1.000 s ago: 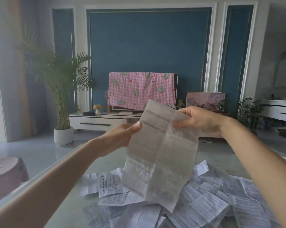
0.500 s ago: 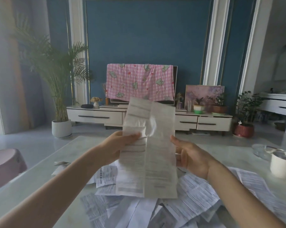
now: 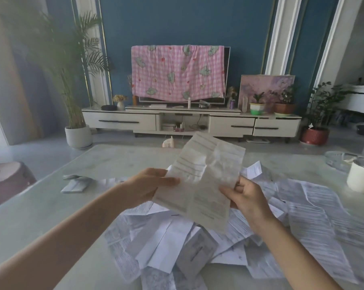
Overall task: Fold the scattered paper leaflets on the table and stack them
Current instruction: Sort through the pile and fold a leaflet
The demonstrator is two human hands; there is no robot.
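A long creased printed leaflet (image 3: 202, 181) hangs in the air above the table, tilted with its top to the right. My left hand (image 3: 149, 186) pinches its left edge, thumb on the front. My right hand (image 3: 244, 196) holds its right edge lower down, with the fingers curled round the paper. Below them a heap of scattered unfolded leaflets (image 3: 197, 243) covers the middle and right of the pale table (image 3: 40, 206). A small folded leaflet (image 3: 75, 186) lies apart at the left.
A white cylindrical container (image 3: 362, 178) and a clear glass dish (image 3: 340, 160) stand at the table's right edge. A pink stool (image 3: 5, 178) sits on the floor to the left. Beyond the table are a TV cabinet and potted plants.
Both hands have brought the leaflet down toward the table, and it now tilts to the right. My right hand slid from the top edge to the lower right edge. The camera tilted downward.
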